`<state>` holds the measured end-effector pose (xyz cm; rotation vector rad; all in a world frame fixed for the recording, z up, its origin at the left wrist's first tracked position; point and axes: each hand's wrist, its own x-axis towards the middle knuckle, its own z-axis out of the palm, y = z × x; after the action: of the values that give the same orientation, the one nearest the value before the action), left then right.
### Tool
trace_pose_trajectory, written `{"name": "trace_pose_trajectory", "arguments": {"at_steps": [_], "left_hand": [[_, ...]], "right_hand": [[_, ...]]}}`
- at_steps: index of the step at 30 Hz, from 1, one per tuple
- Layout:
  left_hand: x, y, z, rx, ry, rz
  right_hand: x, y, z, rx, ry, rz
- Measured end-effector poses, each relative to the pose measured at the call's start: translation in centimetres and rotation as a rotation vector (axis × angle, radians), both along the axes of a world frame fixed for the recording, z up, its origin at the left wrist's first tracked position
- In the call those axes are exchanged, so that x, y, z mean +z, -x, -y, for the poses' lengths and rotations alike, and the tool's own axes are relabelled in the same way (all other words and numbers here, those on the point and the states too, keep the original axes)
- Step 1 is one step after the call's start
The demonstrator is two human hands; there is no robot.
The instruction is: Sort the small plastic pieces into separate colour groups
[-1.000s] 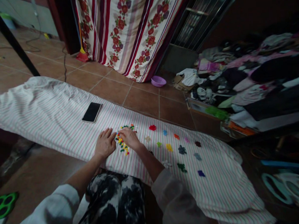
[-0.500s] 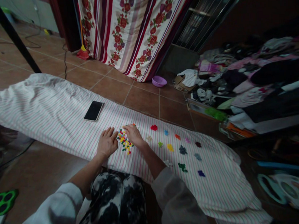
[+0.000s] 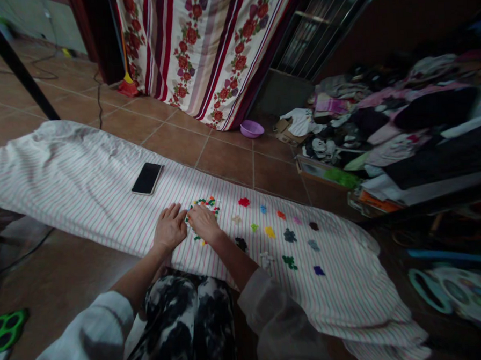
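Note:
My left hand (image 3: 170, 226) lies on the striped cloth with its fingers stretched out, at the left edge of a mixed pile of small coloured pieces (image 3: 209, 202). Over that pile is my right hand (image 3: 203, 223), its fingers bent down and drawn together near the left fingertips. Whatever is between them is hidden. Small single-colour heaps lie to the right, among them a red heap (image 3: 244, 202), a yellow heap (image 3: 269, 232), a dark grey heap (image 3: 289, 235), a green heap (image 3: 289, 262), a black heap (image 3: 241, 244) and a dark blue heap (image 3: 318, 270).
A phone (image 3: 147, 178) lies on the striped cloth (image 3: 83, 183), left of my hands. Beyond are a floral curtain (image 3: 205, 53), a purple basin (image 3: 252, 128) and a red broom (image 3: 128, 88) on the tiled floor. Clothes (image 3: 386, 118) are piled at the right.
My right hand has shifted left and down across the pile, covering its middle and showing more pieces along the top. The black heap now shows beside my right forearm. The view has shifted slightly.

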<state>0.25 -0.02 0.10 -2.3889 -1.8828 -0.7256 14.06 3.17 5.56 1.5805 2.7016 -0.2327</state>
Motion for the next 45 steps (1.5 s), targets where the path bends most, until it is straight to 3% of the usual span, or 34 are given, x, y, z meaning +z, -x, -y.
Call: {"name": "trace_pose_trajectory", "arguments": {"at_steps": [6, 13, 23, 30, 36, 45], "left_hand": [[0.1, 0.0, 0.0, 0.000, 0.040, 0.033], [0.2, 0.0, 0.0, -0.006, 0.015, 0.011], [0.1, 0.0, 0.0, -0.010, 0.016, -0.012], [0.0, 0.0, -0.1, -0.008, 0.008, -0.009], [0.1, 0.1, -0.1, -0.011, -0.011, -0.022], [-0.2, 0.2, -0.1, -0.025, -0.035, -0.048]], "right_hand": [[0.9, 1.3, 0.7, 0.046, -0.043, 0.055], [0.6, 0.6, 0.7, 0.018, 0.008, 0.031], [-0.8, -0.8, -0.3, -0.120, 0.025, -0.298], [-2.9, -4.3, -1.9, -0.241, -0.026, -0.654], [-4.7, -8.1, -1.7, -0.392, -0.078, -0.751], [-4.6, -15.4, 0.0, -0.443, -0.176, -0.829]]}}
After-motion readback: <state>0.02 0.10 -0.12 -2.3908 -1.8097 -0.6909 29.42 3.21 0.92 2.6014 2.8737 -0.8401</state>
